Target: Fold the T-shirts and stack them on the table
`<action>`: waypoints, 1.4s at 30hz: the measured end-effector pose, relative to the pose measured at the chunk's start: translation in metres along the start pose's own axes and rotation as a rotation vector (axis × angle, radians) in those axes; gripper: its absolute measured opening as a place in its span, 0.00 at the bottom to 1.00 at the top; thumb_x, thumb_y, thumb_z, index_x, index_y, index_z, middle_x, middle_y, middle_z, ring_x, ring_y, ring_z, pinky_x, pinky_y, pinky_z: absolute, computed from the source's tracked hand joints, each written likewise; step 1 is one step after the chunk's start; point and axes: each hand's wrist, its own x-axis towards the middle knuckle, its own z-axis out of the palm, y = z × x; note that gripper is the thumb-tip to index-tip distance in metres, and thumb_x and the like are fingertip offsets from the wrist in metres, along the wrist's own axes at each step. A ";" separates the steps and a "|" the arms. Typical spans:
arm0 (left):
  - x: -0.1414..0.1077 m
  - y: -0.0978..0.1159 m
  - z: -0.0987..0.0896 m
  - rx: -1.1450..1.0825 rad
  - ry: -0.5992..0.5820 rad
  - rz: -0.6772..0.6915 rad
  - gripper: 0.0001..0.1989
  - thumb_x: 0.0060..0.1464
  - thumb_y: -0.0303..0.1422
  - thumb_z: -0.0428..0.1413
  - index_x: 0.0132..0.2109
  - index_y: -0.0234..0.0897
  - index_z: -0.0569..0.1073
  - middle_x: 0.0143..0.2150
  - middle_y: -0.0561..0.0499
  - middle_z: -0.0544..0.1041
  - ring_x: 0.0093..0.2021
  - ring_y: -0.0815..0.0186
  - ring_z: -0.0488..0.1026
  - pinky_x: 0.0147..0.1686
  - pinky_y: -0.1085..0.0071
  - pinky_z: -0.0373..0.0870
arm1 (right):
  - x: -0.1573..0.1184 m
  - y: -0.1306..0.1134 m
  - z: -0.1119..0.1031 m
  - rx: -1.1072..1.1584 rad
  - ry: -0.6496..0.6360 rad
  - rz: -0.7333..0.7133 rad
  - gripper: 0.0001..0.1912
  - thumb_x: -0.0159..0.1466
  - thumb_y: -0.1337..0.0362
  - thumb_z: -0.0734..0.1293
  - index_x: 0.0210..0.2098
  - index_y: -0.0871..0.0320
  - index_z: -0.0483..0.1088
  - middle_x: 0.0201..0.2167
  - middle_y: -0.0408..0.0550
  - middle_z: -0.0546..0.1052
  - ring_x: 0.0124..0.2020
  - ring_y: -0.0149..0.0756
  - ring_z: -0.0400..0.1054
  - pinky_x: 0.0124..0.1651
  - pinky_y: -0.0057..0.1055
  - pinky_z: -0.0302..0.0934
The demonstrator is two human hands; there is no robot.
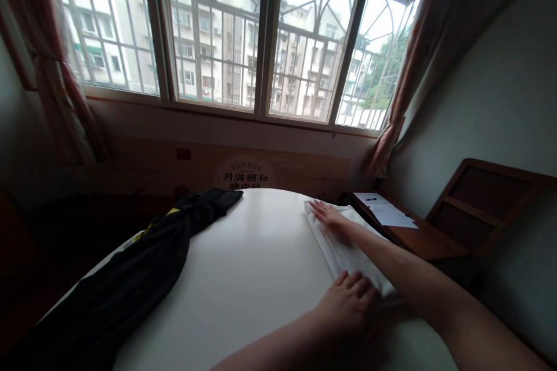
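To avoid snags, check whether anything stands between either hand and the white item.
Nothing visible does. The right hand lies on the far part of the white item, and the left hand appears to rest at its near end. The black garment is at the left of the table, apart from both hands.

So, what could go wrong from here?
The white item lies by the right edge of the table, so a push that way might slide it off. The right hand rests on its far part and the left hand is at its near part; uneven pressure could crease it. The black garment lies along the left edge and might slip.
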 end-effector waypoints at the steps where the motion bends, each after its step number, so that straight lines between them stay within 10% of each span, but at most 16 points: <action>1: 0.000 0.000 0.000 0.003 0.003 -0.005 0.32 0.64 0.50 0.50 0.67 0.35 0.58 0.68 0.40 0.64 0.68 0.48 0.57 0.66 0.47 0.55 | -0.004 0.007 -0.006 0.017 0.044 0.046 0.32 0.74 0.51 0.47 0.74 0.51 0.41 0.74 0.47 0.42 0.75 0.44 0.34 0.73 0.50 0.34; 12: 0.002 -0.001 0.003 0.036 0.011 -0.008 0.30 0.63 0.49 0.50 0.65 0.38 0.62 0.65 0.42 0.68 0.66 0.49 0.62 0.66 0.50 0.57 | -0.088 0.077 -0.011 -0.070 0.024 0.373 0.30 0.73 0.53 0.51 0.71 0.57 0.54 0.72 0.57 0.51 0.73 0.49 0.45 0.71 0.53 0.42; 18: 0.006 -0.009 0.009 0.135 0.041 0.058 0.19 0.69 0.39 0.47 0.63 0.44 0.67 0.64 0.46 0.70 0.66 0.54 0.64 0.64 0.55 0.61 | -0.083 0.056 -0.035 -0.115 0.149 0.376 0.31 0.73 0.53 0.49 0.73 0.55 0.49 0.74 0.55 0.47 0.74 0.51 0.38 0.71 0.58 0.37; 24: 0.011 -0.004 0.001 -0.037 0.105 -0.014 0.21 0.65 0.38 0.52 0.60 0.34 0.68 0.54 0.43 0.78 0.54 0.57 0.73 0.56 0.62 0.70 | -0.157 0.015 -0.001 -0.066 0.167 0.045 0.32 0.72 0.49 0.52 0.72 0.53 0.52 0.72 0.51 0.52 0.74 0.46 0.43 0.73 0.49 0.41; 36: 0.009 0.002 -0.007 -0.041 0.168 -0.066 0.11 0.64 0.31 0.49 0.40 0.37 0.76 0.43 0.47 0.79 0.44 0.63 0.75 0.47 0.68 0.71 | -0.265 0.089 -0.003 -0.083 0.091 0.670 0.32 0.73 0.49 0.45 0.73 0.48 0.47 0.73 0.51 0.49 0.73 0.53 0.43 0.68 0.67 0.41; 42: 0.007 0.010 -0.016 0.116 0.153 -0.119 0.11 0.64 0.36 0.51 0.38 0.36 0.74 0.42 0.45 0.77 0.44 0.59 0.72 0.46 0.62 0.69 | -0.277 0.055 -0.011 -0.042 0.353 0.675 0.33 0.72 0.50 0.46 0.73 0.51 0.48 0.73 0.53 0.51 0.73 0.54 0.43 0.67 0.68 0.40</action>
